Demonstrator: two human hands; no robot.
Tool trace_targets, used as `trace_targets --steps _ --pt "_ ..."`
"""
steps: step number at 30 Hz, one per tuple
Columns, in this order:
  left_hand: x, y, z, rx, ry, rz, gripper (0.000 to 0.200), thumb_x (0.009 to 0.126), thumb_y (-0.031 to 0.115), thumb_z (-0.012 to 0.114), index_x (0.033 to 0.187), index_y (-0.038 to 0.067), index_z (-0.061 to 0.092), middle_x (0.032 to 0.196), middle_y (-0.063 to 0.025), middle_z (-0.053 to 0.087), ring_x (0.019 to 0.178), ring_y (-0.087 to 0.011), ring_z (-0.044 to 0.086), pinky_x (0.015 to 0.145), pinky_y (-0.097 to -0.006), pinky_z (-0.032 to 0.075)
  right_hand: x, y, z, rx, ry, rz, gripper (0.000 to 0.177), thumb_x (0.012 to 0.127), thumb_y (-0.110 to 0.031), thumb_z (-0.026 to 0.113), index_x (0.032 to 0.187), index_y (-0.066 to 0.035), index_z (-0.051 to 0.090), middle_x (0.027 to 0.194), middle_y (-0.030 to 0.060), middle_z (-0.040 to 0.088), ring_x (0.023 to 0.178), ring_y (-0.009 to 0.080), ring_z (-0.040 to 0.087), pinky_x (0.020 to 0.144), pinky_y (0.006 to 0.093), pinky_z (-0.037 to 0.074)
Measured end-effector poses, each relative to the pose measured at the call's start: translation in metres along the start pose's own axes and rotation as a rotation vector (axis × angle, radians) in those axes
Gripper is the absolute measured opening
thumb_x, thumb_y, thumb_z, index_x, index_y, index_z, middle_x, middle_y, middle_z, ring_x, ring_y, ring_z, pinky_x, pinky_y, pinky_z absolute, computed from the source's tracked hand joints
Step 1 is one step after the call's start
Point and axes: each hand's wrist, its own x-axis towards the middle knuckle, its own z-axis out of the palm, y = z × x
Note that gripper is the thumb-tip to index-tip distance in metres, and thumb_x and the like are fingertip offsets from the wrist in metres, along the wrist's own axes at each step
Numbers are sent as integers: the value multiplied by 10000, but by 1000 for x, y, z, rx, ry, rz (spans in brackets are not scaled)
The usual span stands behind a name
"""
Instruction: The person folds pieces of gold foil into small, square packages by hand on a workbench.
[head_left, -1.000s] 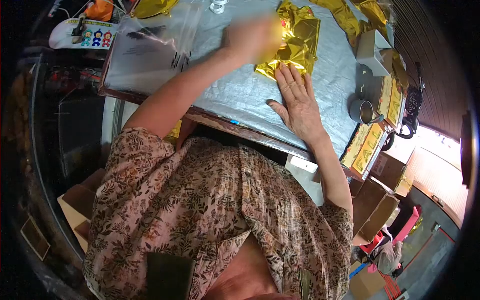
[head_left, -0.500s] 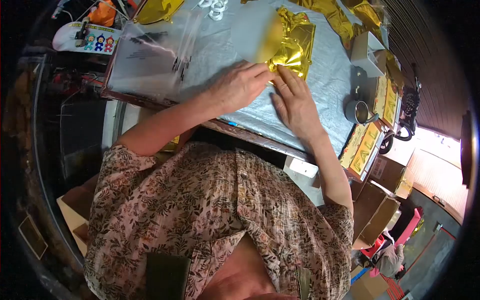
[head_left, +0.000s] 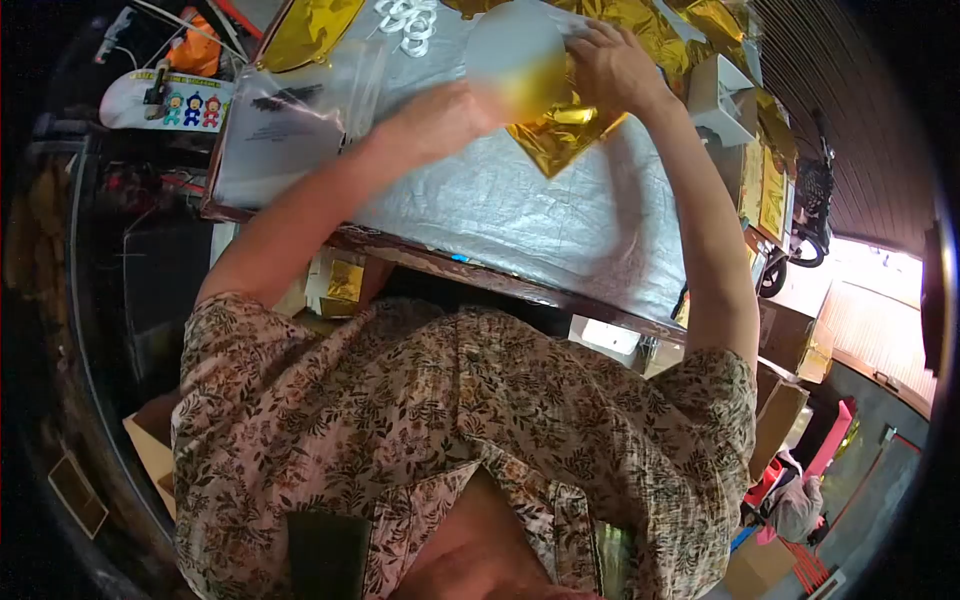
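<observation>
A flat, crinkled gold foil balloon (head_left: 560,140) lies at the table's middle, one corner pointing toward me. My right hand (head_left: 622,68) is at its far right side, fingers bent over the foil and seemingly gripping it. To the left of the foil, my left hand (head_left: 455,122) is smeared by motion, and a hazy oval patch covers its fingertips, so its hold cannot be made out. That same patch hides part of the foil.
Clear plastic bags (head_left: 280,140) lie on the table's left, with curled white ribbon (head_left: 408,22) behind. More gold foil (head_left: 310,30) is at the far left. A white box (head_left: 715,100) stands at the right, near a box with gold lettering (head_left: 772,205).
My right hand has moved away from me to the foil's far side, and my left hand has shifted left. The foil has turned, one corner now toward me. My right arm now covers the mug.
</observation>
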Motion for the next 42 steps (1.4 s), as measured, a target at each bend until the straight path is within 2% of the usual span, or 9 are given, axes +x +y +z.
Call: trace_targets --steps 2,4,9,12,17,20,28,36,42 --pt "12 -27 6 3 -12 16 257 817 33 644 1065 51 710 1005 -75 714 1005 -266 679 878 -371 577 -17 7 -7 -44 -59 -17 486 918 -226 677 1387 -139 586 1362 82 649 1308 316 580 1134 466 426" --pt "24 -34 3 -17 -48 -47 219 842 48 612 1033 80 715 972 -76 711 974 -287 672 850 -396 573 -43 -11 -36 27 -431 282 453 926 -251 668 1348 -110 583 1273 136 661 1159 358 668 1020 485 517" --pt "52 -49 19 -37 -54 -52 142 894 106 589 938 89 723 962 -116 717 973 -348 695 825 -460 579 -107 -80 -81 582 -471 413 409 846 -150 732 1218 -21 623 1083 207 702 940 421 706 834 476 570" --pt "59 -43 17 -179 -171 -249 210 916 95 571 1033 106 744 1073 -102 743 1111 -315 682 902 -444 566 -122 -131 -115 1144 -332 433 332 884 -74 689 1207 0 683 959 242 736 872 318 726 792 402 562" --pt "38 -39 36 -258 69 -182 319 900 38 593 1178 99 737 1187 -83 740 1128 -313 672 967 -413 557 -127 -133 -71 817 36 624 234 980 -79 626 1172 12 725 857 169 746 701 223 674 693 359 554" --pt "31 -37 41 -291 127 -162 376 883 -9 628 1235 83 721 1261 -81 727 1144 -311 673 993 -392 556 -110 -121 -44 1242 99 798 248 1041 -155 615 1102 53 737 861 62 760 648 86 627 593 245 500" --pt "27 -33 48 -364 243 -175 369 897 -24 619 1231 89 727 1292 -93 720 1193 -323 667 1032 -407 543 -63 -128 -51 1408 53 1017 256 1011 -204 677 1003 32 776 795 46 742 569 70 582 524 235 474" --pt "28 -23 36 -332 236 -159 310 954 234 713 1198 43 727 1284 -134 717 1186 -339 669 1044 -439 534 -50 -122 -44 1212 27 1004 330 937 -306 770 860 15 791 677 33 687 499 68 487 445 263 354" --pt "27 -25 42 -305 260 -146 345 942 285 734 1207 65 734 1295 -125 715 1201 -336 661 1063 -433 523 -43 -118 -44 1210 -95 1031 312 905 -279 787 780 7 766 657 24 658 489 72 472 436 262 325"
